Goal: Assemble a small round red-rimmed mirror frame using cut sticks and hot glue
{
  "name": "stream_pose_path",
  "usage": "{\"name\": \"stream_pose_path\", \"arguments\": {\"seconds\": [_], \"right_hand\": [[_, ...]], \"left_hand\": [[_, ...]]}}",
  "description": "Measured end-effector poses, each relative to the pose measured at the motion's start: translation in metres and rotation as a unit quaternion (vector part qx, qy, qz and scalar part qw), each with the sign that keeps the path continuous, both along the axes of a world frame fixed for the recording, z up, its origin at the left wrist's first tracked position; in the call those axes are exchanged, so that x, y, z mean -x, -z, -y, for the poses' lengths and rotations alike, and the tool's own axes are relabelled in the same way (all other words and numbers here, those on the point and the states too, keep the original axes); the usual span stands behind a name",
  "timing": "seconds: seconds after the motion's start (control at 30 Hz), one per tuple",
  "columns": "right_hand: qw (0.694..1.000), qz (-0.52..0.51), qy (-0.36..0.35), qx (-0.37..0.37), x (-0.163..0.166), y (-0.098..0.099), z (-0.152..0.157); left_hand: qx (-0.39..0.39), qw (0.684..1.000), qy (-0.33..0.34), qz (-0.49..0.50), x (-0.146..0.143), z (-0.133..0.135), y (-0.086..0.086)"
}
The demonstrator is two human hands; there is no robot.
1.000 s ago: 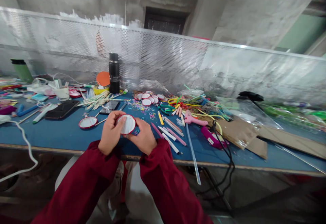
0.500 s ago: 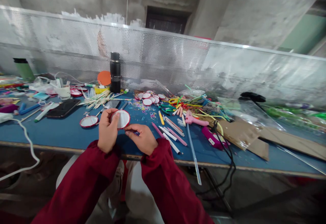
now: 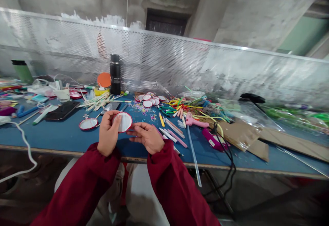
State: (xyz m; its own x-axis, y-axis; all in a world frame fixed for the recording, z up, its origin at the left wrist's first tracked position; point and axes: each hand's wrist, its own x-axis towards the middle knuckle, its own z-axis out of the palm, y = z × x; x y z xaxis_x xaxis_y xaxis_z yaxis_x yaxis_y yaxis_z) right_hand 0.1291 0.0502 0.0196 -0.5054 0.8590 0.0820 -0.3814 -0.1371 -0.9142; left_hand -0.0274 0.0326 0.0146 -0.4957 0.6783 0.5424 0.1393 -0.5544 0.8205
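Note:
Held up over the front of the table, a round white disc with a red rim [image 3: 125, 122] is gripped by my left hand [image 3: 108, 133], its thumb lying on the white face. My right hand [image 3: 147, 137] is at the disc's right edge with its fingers apart; I cannot tell whether a fingertip touches the rim. Another red-rimmed disc [image 3: 88, 123] lies on the table to the left of my left hand. Several more white discs with red rims [image 3: 147, 103] are heaped farther back, beside small scattered coloured loops [image 3: 140, 107].
Marker pens [image 3: 172, 135] and a pink glue gun [image 3: 196, 121] with a clear glue stick lie to the right. A phone [image 3: 63, 111] and wooden sticks [image 3: 99, 101] are on the left. Behind stands a black bottle [image 3: 115, 75] before a perforated metal screen [image 3: 164, 58]. Cardboard [image 3: 239, 133] lies farther right.
My right hand has drawn slightly right, its fingers going from a pinch at the disc's lower edge to spread apart. My left hand still holds the disc.

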Motion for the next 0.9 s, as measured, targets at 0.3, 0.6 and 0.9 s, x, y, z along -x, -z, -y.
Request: {"name": "stream_pose_path", "arguments": {"seconds": [0.3, 0.6, 0.9], "right_hand": [[0.998, -0.005, 0.064, -0.002, -0.0005, -0.0011, -0.0015], [0.990, 0.084, 0.068, -0.089, 0.0030, 0.0019, 0.0007], [0.988, 0.096, 0.067, -0.098, 0.0026, 0.0008, 0.0024]], "left_hand": [[-0.003, 0.999, 0.012, -0.032, -0.0018, 0.0031, -0.0033], [0.065, 0.990, 0.110, -0.064, -0.0014, 0.0061, -0.0031], [0.101, 0.979, 0.115, -0.134, 0.0010, 0.0081, -0.0069]]}}
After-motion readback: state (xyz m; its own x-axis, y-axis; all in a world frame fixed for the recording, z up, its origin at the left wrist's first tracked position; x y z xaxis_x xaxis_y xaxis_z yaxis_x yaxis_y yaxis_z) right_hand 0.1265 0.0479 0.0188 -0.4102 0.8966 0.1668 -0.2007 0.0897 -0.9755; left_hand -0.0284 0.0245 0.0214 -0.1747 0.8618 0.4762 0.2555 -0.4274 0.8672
